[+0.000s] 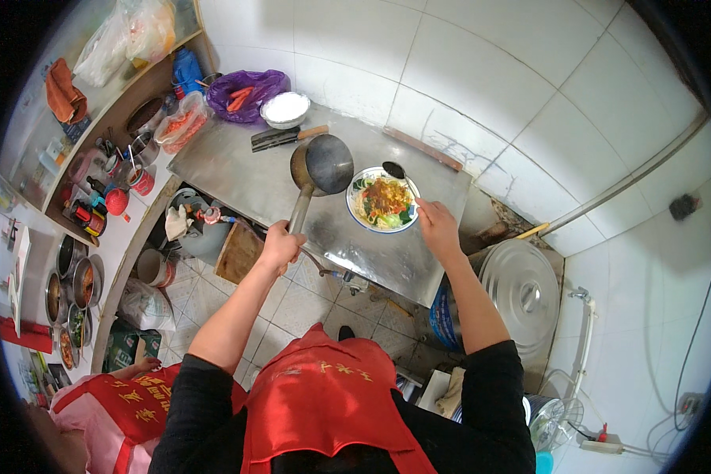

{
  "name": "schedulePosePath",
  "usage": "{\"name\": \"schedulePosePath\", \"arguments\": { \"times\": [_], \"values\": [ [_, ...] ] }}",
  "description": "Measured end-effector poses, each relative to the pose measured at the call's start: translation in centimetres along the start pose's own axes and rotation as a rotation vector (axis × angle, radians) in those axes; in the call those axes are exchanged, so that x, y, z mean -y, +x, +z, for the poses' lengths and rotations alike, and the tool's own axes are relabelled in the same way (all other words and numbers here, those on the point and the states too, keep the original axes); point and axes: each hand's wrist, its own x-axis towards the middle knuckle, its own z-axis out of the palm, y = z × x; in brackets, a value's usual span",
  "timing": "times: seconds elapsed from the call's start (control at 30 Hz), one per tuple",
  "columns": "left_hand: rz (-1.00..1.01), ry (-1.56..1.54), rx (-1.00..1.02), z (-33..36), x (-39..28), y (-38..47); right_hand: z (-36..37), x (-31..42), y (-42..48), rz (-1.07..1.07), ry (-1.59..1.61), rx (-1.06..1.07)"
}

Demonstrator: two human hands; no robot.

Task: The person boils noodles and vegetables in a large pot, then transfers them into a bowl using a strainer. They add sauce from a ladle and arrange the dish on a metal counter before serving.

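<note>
My left hand (281,249) grips the metal handle of a small round-bottomed wok (330,165). The wok is over the steel worktop, tipped toward the plate, and no food can be made out in it. In my right hand (440,230) is the handle of a dark-bowled spoon (394,170), its bowl above the plate's far rim. Beneath it, a white plate with a blue edge (350,208) holds noodles (383,195) with green leaves and an orange-brown topping.
Behind the wok lie a cleaver (278,139), a white-filled bowl (285,111) and carrots (239,98) in a purple bag. A large lidded pot (520,296) stands at right. At left, a person in a red apron (133,409) is near a counter with food bowls (83,283). A gas cylinder (198,240) sits below.
</note>
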Motion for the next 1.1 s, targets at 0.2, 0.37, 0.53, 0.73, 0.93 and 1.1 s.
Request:
{"name": "schedulePosePath", "arguments": {
  "times": [0.2, 0.37, 0.53, 0.73, 0.93, 1.1],
  "values": [
    [-0.012, -0.073, 0.076, 2.2, -1.9, -0.8, -2.3, 0.5, 0.5, 0.484, 0.524, -0.212],
    [-0.003, -0.09, 0.129, 3.9, -0.9, -0.2, -3.4, 0.2, 0.3, 0.615, 0.798, -0.184],
    [-0.017, -0.087, 0.178, 5.9, -1.6, -1.1, -1.1, 1.7, 0.2, 0.275, 0.402, -0.118],
    [-0.002, 0.023, 0.153, 6.4, -1.3, -1.3, 1.5, 1.2, 0.4, 0.081, 0.075, -0.003],
    [-0.012, 0.047, 0.123, 6.6, -1.9, -2.0, 4.0, 0.5, -0.7, 0.533, 0.599, -0.094],
    [-0.004, 0.065, 0.087, 5.8, -0.7, -1.4, 3.0, 1.2, 0.4, 0.864, 0.984, -0.193]
  ]
}}
